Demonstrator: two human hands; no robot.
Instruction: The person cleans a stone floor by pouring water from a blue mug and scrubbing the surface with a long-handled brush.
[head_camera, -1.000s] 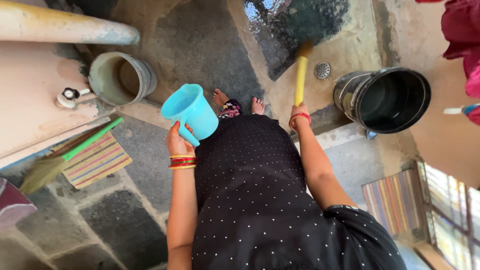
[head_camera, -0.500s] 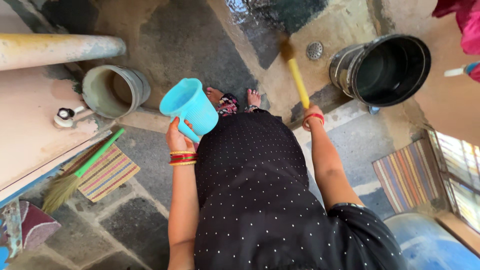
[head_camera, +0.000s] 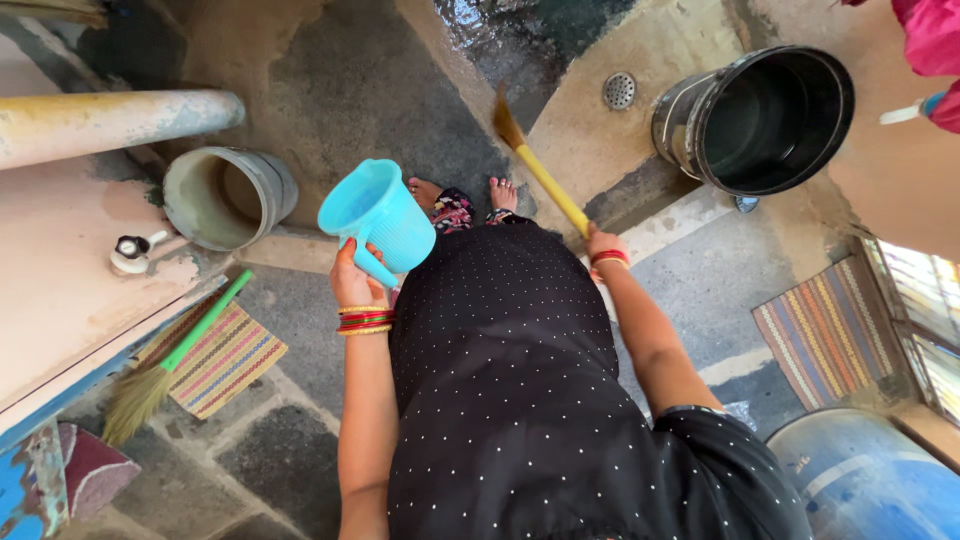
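hiding behind black dress (head_camera: 520, 400): right hand (head_camera: 600, 243) on broom (head_camera: 535, 165)

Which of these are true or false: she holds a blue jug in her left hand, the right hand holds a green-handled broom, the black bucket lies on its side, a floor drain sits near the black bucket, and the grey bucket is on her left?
1. The left hand holds a light blue plastic jug by its handle. True.
2. The right hand holds a green-handled broom. False: it grips a yellow-handled broom; the green-handled broom lies on a striped mat.
3. The black bucket lies on its side. False: it stands upright, mouth up.
4. A round floor drain sits beside the black bucket. True.
5. The grey bucket is on her left. True.
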